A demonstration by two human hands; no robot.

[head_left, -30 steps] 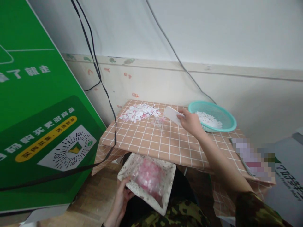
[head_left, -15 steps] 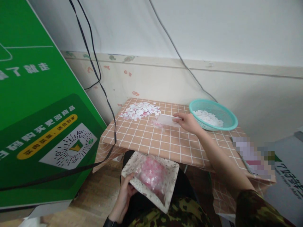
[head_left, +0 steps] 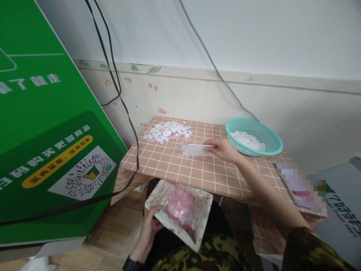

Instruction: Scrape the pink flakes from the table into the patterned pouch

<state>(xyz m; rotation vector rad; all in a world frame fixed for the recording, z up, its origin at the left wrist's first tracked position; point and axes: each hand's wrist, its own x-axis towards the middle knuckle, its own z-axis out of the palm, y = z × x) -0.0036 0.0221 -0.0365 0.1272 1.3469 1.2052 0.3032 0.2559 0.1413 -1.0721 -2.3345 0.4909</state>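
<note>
My right hand is closed on one end of a flat, whitish translucent card, held low over the checked tablecloth. Beside the card's far end lie a few pinkish scraps. Below the table edge, my left hand grips the left rim of a speckled square tray over my lap. In the tray sits a clear plastic bag with pink and white bits. Farther back on the table is a pile of small white and pink paper pieces.
A turquoise basket with white pieces stands at the back right of the table. A blurred-out flat item lies at the right edge. A large green panel rises at left, and a black strap hangs before the table.
My right hand has brought the card slightly toward me and to the left, over the pinkish scraps. The left hand and tray have barely moved.
</note>
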